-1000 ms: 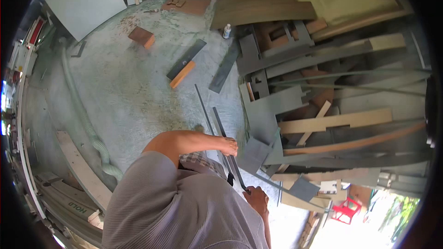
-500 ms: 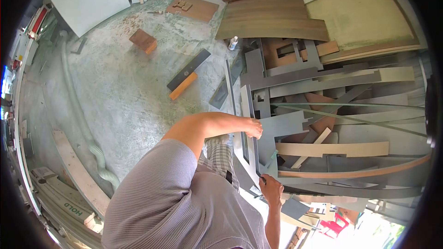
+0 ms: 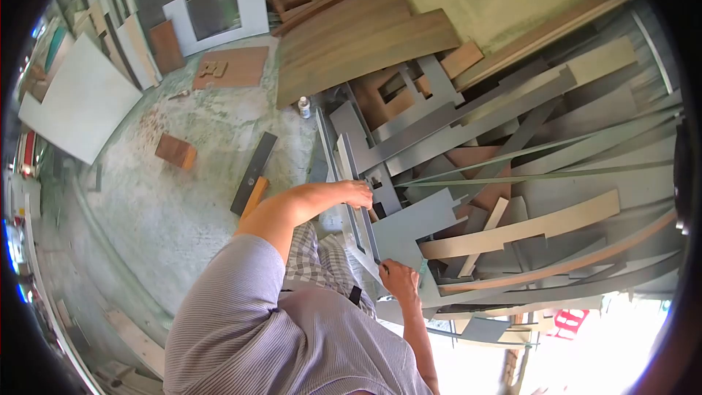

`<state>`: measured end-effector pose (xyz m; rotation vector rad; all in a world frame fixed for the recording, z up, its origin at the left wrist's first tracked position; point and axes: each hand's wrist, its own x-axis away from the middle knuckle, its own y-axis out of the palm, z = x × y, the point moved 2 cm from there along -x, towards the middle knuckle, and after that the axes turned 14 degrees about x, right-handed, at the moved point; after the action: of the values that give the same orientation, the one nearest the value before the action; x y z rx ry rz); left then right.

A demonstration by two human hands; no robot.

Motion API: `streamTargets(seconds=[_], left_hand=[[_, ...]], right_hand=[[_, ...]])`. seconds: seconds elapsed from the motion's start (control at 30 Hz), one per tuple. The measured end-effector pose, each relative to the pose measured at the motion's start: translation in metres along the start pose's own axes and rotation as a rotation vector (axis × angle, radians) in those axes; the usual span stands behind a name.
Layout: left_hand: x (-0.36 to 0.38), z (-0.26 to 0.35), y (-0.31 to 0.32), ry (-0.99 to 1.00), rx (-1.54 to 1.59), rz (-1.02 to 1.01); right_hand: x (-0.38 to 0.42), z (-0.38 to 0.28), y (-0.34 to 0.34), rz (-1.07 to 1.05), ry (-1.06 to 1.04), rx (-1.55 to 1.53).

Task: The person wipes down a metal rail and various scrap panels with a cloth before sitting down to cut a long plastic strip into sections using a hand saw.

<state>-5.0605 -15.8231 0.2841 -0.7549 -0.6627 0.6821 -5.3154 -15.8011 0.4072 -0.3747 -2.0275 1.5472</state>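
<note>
My left hand point(image 3: 357, 194) is closed over the upper edge of a long, narrow grey board point(image 3: 364, 225) that stands on edge in front of my legs. Toward the board's near end, my right hand point(image 3: 400, 279) has its fingers pinched together. A small dark bit shows at those fingertips, too small to name. Against the board's right side lies a light grey cut panel point(image 3: 413, 221) with notched edges. A second pale strip point(image 3: 327, 148) runs alongside on the left.
Stacked offcuts fill the right side, including a cream notched strip point(image 3: 526, 228) and thin green strips point(image 3: 556, 175). A small bottle point(image 3: 304, 107), a dark plank point(image 3: 254, 172) and a brown wooden block point(image 3: 175, 151) are on the concrete floor. A large brown curved panel point(image 3: 358, 40) lies at the back.
My view has turned, so the floor items and offcuts appear shifted left and tilted. Both hands stay at the grey board, the left still gripping it and the right near its end.
</note>
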Motion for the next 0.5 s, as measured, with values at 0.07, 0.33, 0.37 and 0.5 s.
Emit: streamTargets(seconds=[0.07, 0.33, 0.37, 0.5], left_hand=[[-0.004, -0.02, -0.018, -0.079, -0.031, -0.083], [-0.037, -0.123, -0.03, -0.048, 0.019, -0.146], [-0.039, -0.137, -0.037, -0.053, 0.0, -0.151], [-0.045, -0.184, -0.048, -0.045, -0.053, -0.168]], right_hand=[[-0.023, 0.004, -0.002, 0.014, 0.023, -0.022], [-0.114, 0.015, 0.021, 0.086, 0.148, -0.065], [-0.129, 0.019, 0.027, 0.085, 0.17, -0.075], [-0.176, 0.015, 0.032, 0.069, 0.218, -0.066]])
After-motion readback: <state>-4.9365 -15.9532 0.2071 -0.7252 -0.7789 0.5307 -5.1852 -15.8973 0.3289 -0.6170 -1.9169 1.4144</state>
